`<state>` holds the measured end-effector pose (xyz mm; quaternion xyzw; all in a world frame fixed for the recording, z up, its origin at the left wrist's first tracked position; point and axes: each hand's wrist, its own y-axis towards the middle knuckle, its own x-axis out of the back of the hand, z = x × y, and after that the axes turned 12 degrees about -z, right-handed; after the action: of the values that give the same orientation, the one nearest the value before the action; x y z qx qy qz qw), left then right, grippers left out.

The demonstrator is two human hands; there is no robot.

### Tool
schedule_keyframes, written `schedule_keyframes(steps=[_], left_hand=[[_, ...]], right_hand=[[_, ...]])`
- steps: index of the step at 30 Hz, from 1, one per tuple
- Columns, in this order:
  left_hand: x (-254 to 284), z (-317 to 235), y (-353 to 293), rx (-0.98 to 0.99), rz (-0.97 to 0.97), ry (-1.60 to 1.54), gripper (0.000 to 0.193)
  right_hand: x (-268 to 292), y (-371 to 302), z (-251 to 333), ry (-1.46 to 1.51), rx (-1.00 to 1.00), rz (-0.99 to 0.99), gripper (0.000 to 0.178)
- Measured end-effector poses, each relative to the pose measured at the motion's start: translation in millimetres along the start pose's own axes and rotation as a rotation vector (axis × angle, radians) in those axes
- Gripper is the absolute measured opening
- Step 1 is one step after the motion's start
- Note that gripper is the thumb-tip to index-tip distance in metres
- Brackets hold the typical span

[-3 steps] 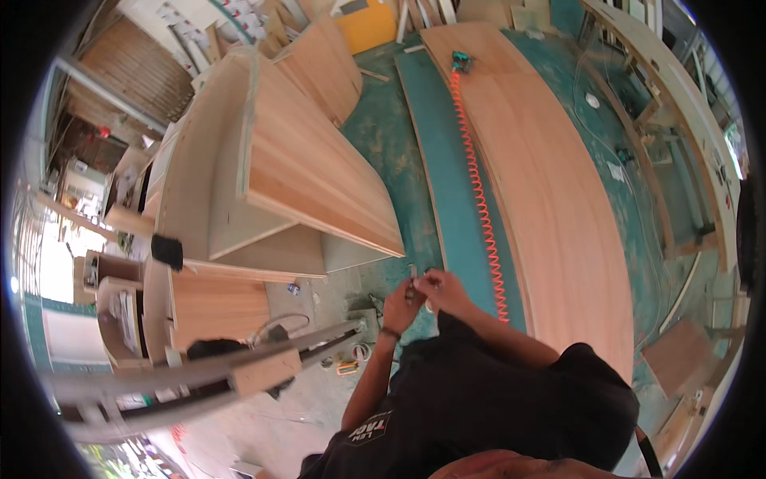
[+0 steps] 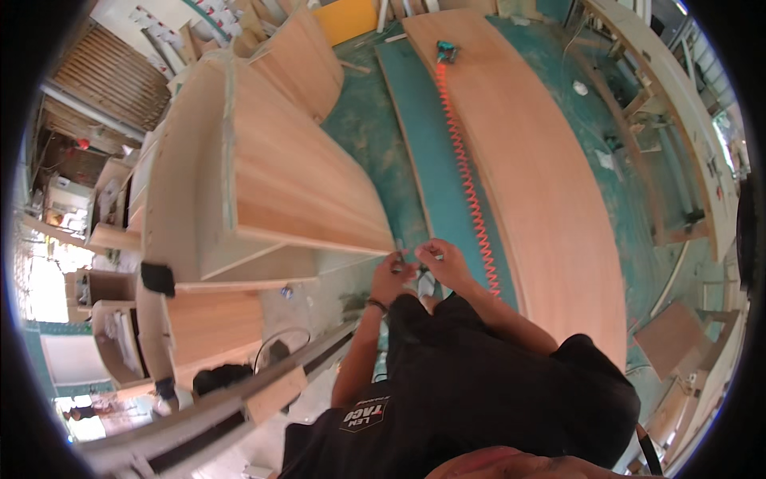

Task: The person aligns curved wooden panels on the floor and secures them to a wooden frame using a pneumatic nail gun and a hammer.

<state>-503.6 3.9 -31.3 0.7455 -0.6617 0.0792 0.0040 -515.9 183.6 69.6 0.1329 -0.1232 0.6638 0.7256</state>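
Observation:
In front of my body my two hands are raised close together, a small gap between them. My left hand [image 2: 390, 276] is closed, with a small greyish piece at its fingertips that is too small to name. To its right my right hand [image 2: 444, 262] has its fingers curled in a pinch; whatever they hold, if anything, does not show. Just beyond the left hand is the near corner of a pale wooden cabinet-like panel assembly [image 2: 307, 172]. A long wooden panel [image 2: 550, 176] lies to the right of my hands.
A coiled orange air hose [image 2: 469, 180] runs along a green board [image 2: 427, 136] to a teal power tool [image 2: 447, 53] on the long panel. A metal rail [image 2: 215, 423] crosses the lower left. A wooden workbench [image 2: 692, 104] stands at the far right.
My hands have come apart from each other; before, their fingers met. The right hand is now a little higher. The whole view has shifted slightly.

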Motion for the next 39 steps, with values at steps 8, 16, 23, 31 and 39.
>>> schedule_keyframes(steps=[8,16,23,31,39], left_hand=[[56,44,251,0.632,-0.109,-0.482,0.032],[89,45,554,0.648,-0.084,-0.588,0.038],[144,0,712,0.601,-0.214,-0.384,0.040],[183,-48,900,0.629,-0.290,-0.195,0.040],[135,-111,1155,0.641,-0.190,-0.043,0.032]], right_hand=[[-59,146,-6,0.065,-0.251,-0.187,0.026],[-146,396,-39,-0.181,-0.319,-0.158,0.028],[-177,595,-68,-0.174,-0.337,-0.091,0.032],[-199,824,-124,-0.181,-0.506,-0.369,0.033],[-246,1146,-261,-0.256,-0.681,-0.393,0.066]])
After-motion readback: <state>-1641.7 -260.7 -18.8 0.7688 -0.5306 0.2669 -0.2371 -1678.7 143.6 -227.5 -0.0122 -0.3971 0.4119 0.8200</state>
